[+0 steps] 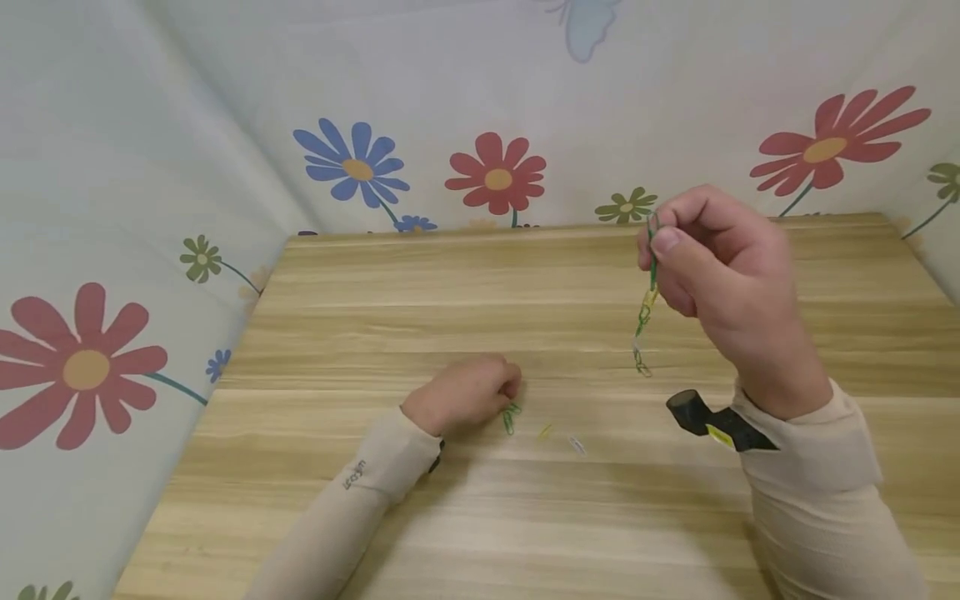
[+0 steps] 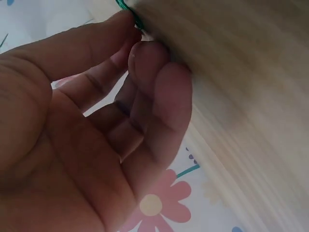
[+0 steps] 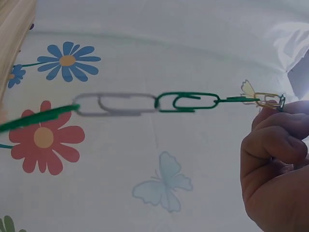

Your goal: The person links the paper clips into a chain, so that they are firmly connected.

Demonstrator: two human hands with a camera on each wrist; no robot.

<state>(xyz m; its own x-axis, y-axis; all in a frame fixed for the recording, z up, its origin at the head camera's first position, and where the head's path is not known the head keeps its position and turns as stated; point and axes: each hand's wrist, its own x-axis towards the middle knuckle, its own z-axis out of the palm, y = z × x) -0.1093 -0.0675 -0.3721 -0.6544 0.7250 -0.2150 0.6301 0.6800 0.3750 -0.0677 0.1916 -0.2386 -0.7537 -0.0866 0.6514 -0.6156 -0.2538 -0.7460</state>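
My right hand (image 1: 738, 267) is raised over the far right of the table and pinches the top of a paper clip chain (image 1: 645, 314) between thumb and forefinger. The chain of green, yellow and white clips hangs down from it; the right wrist view shows a white clip (image 3: 116, 104) and a green clip (image 3: 188, 101) linked. Low on the table, my left hand (image 1: 465, 390) has its fingers bent, and thumb and forefinger pinch a green paper clip (image 2: 126, 7), partly hidden by the thumb. Green clips (image 1: 511, 418) show by those fingertips.
A loose yellow paper clip (image 1: 546, 431) and a white paper clip (image 1: 577, 446) lie right of my left hand on the wooden table (image 1: 375, 300). A flower-printed cloth (image 1: 420, 83) stands behind the table and along its left side.
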